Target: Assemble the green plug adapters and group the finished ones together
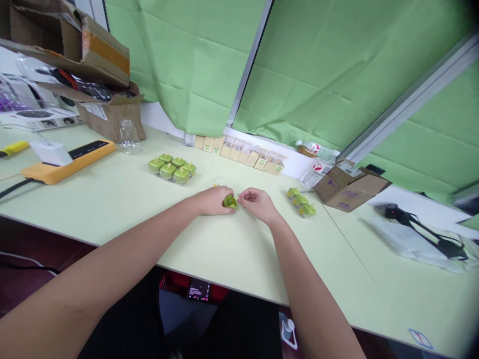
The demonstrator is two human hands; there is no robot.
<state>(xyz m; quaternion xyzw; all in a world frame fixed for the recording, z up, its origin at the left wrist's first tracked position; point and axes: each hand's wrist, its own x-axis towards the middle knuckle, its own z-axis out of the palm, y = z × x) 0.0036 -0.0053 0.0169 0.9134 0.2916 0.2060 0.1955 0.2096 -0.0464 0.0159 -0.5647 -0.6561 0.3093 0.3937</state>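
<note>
My left hand (212, 200) is closed around a small green jar-like piece (229, 202) resting on the pale table (123, 199). My right hand (258, 202) pinches at the same green piece from its right side. A cluster of several green jars (172, 167) stands behind and to the left. Three more green pieces (301, 202) lie in a row to the right of my right hand. A row of small tan boxes (239, 150) lines the back edge under the green curtain.
An orange power strip (67, 160) with a white adapter sits far left, beside a clear glass bottle (128, 136) and stacked cardboard boxes (108, 107). A flattened cardboard box (350, 187) and plastic bottles lie at right, with a black cabled device (396, 213) beyond.
</note>
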